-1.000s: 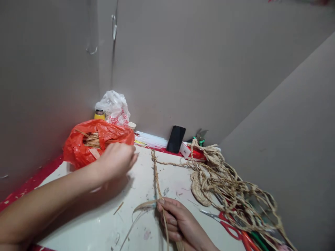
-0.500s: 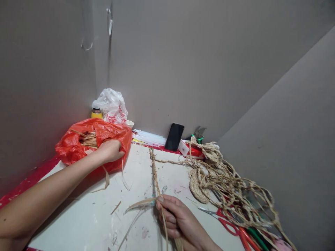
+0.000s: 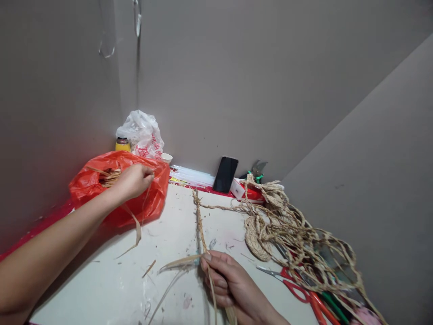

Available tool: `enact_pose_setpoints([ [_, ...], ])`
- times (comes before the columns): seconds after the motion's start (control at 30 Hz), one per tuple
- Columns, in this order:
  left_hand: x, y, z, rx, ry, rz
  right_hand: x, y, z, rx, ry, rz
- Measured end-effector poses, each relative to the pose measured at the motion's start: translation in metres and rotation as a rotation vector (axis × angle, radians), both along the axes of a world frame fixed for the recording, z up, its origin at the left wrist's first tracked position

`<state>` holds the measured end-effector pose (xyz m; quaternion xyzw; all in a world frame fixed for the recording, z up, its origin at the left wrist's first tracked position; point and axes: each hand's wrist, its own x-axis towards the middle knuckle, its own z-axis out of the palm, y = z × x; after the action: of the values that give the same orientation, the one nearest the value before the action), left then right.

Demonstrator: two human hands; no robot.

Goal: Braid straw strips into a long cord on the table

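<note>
Over the red plastic bag [image 3: 155, 194] at the left, my left hand [image 3: 135, 180] is closed, with thin pale straw strips hanging from it. A bundle of straw [image 3: 110, 177] shows in the bag's opening, beside my wrist. My right hand [image 3: 225, 284] pinches the near end of a braided straw cord [image 3: 200, 221] at the table's middle. Loose strands fan out from those fingers to the left and downward. From the cord's far end a thin braid runs right to a heap of braided rope [image 3: 280, 225].
Red-handled scissors [image 3: 294, 286] lie under the rope's near edge. At the back are a black phone [image 3: 225, 174], pruning shears [image 3: 259, 171], a small white cup [image 3: 166, 158], a white plastic bag [image 3: 144, 135] and a yellow jar [image 3: 122, 144]. Straw scraps dot the white tabletop [image 3: 101, 280].
My left hand has risen slightly and moved left over the red bag, with the strips trailing from it. My right hand keeps its hold on the cord. The view has shifted a little.
</note>
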<state>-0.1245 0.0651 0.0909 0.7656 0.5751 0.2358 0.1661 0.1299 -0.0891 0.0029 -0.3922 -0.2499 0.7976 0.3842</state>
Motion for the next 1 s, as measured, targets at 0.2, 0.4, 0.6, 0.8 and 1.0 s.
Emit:
enact_pose_setpoints([
  [0.2,0.035,-0.046,0.006,-0.412,-0.569,-0.364,-0.001,0.0,0.0,0.0,0.015,-0.001],
  [0.4,0.074,-0.092,-0.035,-0.601,-0.489,-0.522,-0.002,0.001,0.0,0.022,0.078,0.006],
  [0.6,0.084,-0.098,-0.063,-0.785,-0.521,-0.456,-0.002,0.002,-0.001,0.013,0.108,0.006],
  [0.8,0.09,-0.095,-0.069,-1.021,-0.706,-0.407,0.001,0.003,-0.003,-0.003,0.09,0.013],
  [1.0,0.09,-0.093,-0.067,-1.068,-0.792,-0.391,0.004,0.004,-0.001,-0.018,0.071,0.037],
])
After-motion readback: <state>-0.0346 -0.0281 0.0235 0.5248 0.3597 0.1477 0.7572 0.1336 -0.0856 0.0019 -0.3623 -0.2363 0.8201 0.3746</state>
